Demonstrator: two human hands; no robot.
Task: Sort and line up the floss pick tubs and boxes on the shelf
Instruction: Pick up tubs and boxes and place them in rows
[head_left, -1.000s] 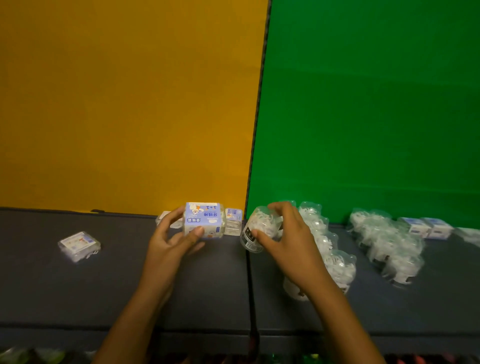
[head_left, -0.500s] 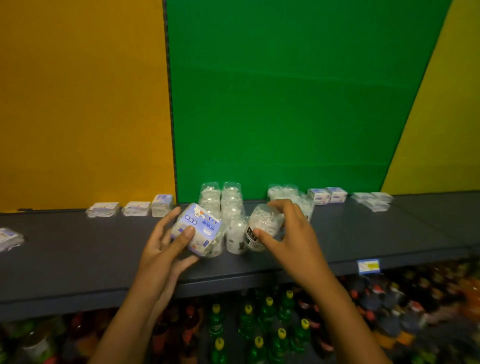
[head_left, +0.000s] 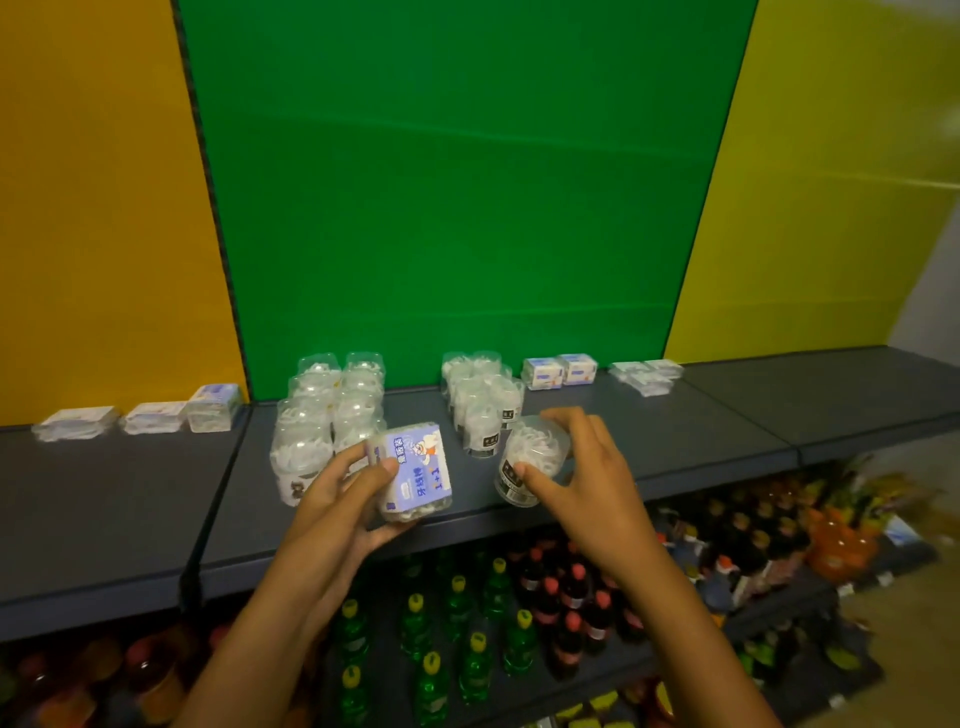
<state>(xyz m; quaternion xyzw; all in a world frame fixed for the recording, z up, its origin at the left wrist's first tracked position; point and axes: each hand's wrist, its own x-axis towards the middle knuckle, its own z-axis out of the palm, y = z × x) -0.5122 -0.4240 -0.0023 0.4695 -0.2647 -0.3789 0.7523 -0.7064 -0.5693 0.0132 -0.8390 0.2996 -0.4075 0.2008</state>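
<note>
My left hand (head_left: 340, 496) grips a square floss pick box with a purple-blue label (head_left: 415, 473), held tilted above the front edge of the dark grey shelf (head_left: 156, 499). My right hand (head_left: 582, 467) holds a clear round floss pick tub (head_left: 530, 460), tipped on its side just above the shelf. Two rows of clear tubs (head_left: 327, 410) stand to the left of the box. Another cluster of tubs (head_left: 483, 400) stands behind my right hand. Labelled boxes (head_left: 558, 371) sit at the back right, and flat boxes (head_left: 156, 415) lie at the back left.
Flat clear packs (head_left: 647, 374) lie at the back right of the shelf. Behind the shelf stand orange, green and yellow panels. On the lower shelf are green bottles (head_left: 457, 634), dark soda bottles (head_left: 566, 613) and orange bottles (head_left: 836, 551).
The view has swung right and pulled back, showing the lower shelf of bottles. Both hands have drawn toward the shelf's front edge with the box and the tub still in them.
</note>
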